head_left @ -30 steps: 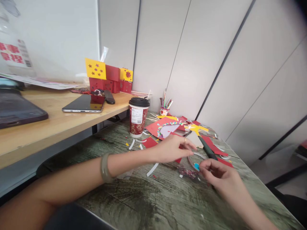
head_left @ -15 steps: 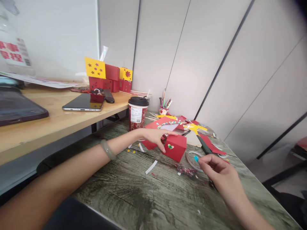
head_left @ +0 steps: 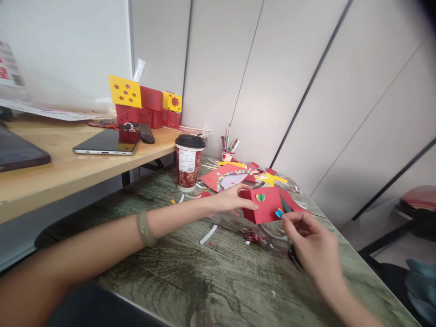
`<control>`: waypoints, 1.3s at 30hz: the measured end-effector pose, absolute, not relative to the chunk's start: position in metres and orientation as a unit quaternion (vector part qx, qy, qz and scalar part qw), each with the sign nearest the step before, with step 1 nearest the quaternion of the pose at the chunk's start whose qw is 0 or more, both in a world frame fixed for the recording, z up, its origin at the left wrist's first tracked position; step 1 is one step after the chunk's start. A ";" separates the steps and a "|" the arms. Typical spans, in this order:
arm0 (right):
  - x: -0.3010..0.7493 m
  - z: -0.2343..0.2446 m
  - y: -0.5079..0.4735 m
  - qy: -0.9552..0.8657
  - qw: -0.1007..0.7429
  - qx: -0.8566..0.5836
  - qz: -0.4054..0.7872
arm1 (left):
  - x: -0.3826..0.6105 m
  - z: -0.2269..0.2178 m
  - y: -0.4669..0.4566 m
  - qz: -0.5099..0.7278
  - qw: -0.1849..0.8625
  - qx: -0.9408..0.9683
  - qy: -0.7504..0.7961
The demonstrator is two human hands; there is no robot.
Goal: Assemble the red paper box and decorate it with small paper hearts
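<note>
My left hand (head_left: 235, 198) grips a red paper box (head_left: 267, 208) from its left side, tilted and raised off the table. A green and yellow heart sticker (head_left: 260, 198) sits on the box face toward me. Between the thumb and forefinger of my right hand (head_left: 308, 234) is a small blue heart-shaped sticker (head_left: 279, 213), at the lower right corner of that face. Whether the blue piece touches the box I cannot tell. Behind the box lies a red paper sheet (head_left: 213, 178) with a curved row of coloured pieces.
A lidded paper cup (head_left: 188, 165) stands left of the papers. Paper scraps, a white strip (head_left: 208, 235) and red shreds (head_left: 255, 236) lie on the table (head_left: 177, 272). A wooden shelf (head_left: 68, 175) at left bears a tablet (head_left: 107, 141) and red and yellow boxes (head_left: 151, 102). A pen pot (head_left: 227, 155) stands near the wall.
My left hand has lifted the red box and moved it right, tilting its face toward my right hand. The blue sticker is now at the box's edge. The view has shifted slightly right.
</note>
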State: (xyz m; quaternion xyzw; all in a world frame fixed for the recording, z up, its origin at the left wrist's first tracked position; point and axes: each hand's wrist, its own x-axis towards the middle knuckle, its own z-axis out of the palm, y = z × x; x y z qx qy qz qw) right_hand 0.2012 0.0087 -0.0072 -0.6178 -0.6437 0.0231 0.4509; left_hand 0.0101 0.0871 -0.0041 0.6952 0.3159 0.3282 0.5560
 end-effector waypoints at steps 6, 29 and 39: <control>0.202 -0.008 0.008 -0.637 0.453 -0.623 -0.014 | 0.018 -0.001 0.076 0.333 0.572 0.678 0.320; 0.207 -0.004 0.008 -0.605 0.525 -0.594 -0.074 | 0.025 -0.002 0.060 0.357 0.570 0.671 0.312; 0.208 -0.005 0.008 -0.605 0.506 -0.610 -0.079 | 0.028 -0.007 0.061 0.361 0.553 0.685 0.306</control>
